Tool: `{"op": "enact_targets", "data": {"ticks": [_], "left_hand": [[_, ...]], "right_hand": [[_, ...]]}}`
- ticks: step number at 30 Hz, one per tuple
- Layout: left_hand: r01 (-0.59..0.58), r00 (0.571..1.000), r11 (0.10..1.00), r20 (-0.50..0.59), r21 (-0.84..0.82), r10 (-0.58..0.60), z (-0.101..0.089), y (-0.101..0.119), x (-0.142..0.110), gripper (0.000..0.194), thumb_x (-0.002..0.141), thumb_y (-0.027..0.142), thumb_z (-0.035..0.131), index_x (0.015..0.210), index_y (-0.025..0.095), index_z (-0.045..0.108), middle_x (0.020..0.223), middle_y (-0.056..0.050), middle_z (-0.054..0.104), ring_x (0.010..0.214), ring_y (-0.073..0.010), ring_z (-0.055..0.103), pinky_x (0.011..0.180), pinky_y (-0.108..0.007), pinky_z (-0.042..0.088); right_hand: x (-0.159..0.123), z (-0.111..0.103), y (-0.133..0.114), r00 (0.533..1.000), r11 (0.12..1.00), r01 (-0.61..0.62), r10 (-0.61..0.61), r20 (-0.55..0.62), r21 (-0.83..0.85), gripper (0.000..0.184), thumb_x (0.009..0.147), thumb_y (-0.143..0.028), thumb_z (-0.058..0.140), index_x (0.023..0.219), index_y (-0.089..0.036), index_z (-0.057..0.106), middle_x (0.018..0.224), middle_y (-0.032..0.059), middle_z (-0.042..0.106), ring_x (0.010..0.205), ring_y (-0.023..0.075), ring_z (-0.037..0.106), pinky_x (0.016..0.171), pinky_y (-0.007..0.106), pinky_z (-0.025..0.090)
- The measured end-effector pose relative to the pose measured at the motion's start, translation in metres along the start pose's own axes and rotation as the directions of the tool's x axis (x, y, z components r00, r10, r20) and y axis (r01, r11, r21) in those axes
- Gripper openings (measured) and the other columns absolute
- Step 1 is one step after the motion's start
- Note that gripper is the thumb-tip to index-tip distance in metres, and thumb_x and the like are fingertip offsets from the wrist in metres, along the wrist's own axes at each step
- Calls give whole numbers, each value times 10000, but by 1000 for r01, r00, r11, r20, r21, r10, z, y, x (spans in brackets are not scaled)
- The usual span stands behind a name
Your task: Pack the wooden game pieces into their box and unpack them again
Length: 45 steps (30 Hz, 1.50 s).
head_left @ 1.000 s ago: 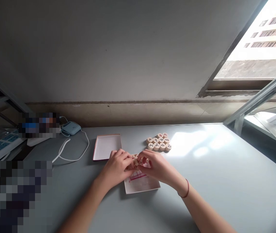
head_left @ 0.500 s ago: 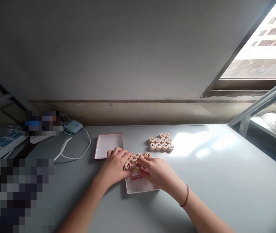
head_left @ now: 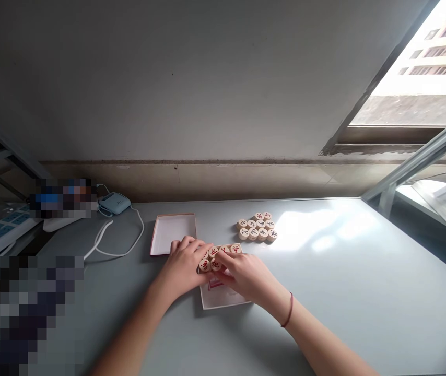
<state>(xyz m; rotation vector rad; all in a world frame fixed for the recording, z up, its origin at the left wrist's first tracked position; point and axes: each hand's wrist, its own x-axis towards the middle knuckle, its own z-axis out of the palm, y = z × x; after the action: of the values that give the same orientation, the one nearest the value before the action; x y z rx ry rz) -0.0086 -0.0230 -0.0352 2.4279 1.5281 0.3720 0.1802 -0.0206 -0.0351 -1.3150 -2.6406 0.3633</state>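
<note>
Shifted leftward since the previous frame: one red-marked disc (head_left: 215, 264), which has closed the gap that stood between it and the neighbouring disc (head_left: 204, 265); the two now lie side by side, seemingly touching. Position: front row of the pieces inside the box (head_left: 225, 304), toward its left side; round, hence without a long axis; lying just left of the fingertips that work it, the right hand being the nearer. Right hand (head_left: 242, 271): nearly closed, thumb and forefinger bent about the disc's right side and seemingly pinching it; firmness not determinable. Left hand (head_left: 186, 263): cupped at the box's left wall, thumb and fingers spread apart around the left-hand discs, clenched on nothing visible; exact contact hidden. Behind the front row: a back row of discs (head_left: 235, 249), red characters upward, against the far wall of the box, its left end partly covered by fingers. Box floor: pinkish-red line pattern, partly visible nearer the wearer. Beyond, to the right: a group of stacked discs (head_left: 257, 227) on the grey table (head_left: 191, 339). Beyond, to the left: a shallow tray (head_left: 174, 234), white inside, red-edged.
</note>
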Motion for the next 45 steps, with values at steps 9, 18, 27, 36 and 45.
{"op": "enact_targets", "data": {"ticks": [9,18,27,36,45], "left_hand": [[14,1000,1000,13,-17,-14,0,-3,0,648,751,482,673,1329,249,496,1251,-72,590,1140,-289,474,919,-430,375],[22,1000,999,15,-29,-21,-4,-1,1,557,794,487,632,1284,239,539,1244,-65,593,1126,-275,483,940,-435,382],[-13,978,1000,-210,24,17,3,-3,5,437,849,406,611,1241,219,567,1186,-80,617,1136,-292,492,909,-458,444],[-221,900,971,-403,-91,167,13,15,6,433,929,355,527,1343,250,455,1139,-80,625,1067,-236,580,894,-409,511],[-179,910,963,-406,-202,84,8,19,4,284,846,142,552,1111,242,573,1027,-43,577,936,-177,607,828,-314,516]], "right_hand": [[26,-44,74,926,934,-327,347,-147,145,188,897,-350,514,916,-195,618,970,63,681,719,158,629,619,249,414],[74,-43,137,826,825,-559,563,28,-87,204,740,-264,662,916,-172,708,894,98,711,768,215,651,588,257,412],[68,-59,113,818,821,-571,567,-96,-12,213,810,-262,599,975,-154,680,951,109,711,792,221,683,631,267,466],[10,-34,23,984,539,-94,179,-5,837,311,816,-468,628,956,-190,621,951,76,689,752,168,668,524,236,520],[2,-25,31,964,450,-67,259,-59,891,283,833,-457,626,916,-187,617,900,50,649,718,139,612,578,251,487]]}}
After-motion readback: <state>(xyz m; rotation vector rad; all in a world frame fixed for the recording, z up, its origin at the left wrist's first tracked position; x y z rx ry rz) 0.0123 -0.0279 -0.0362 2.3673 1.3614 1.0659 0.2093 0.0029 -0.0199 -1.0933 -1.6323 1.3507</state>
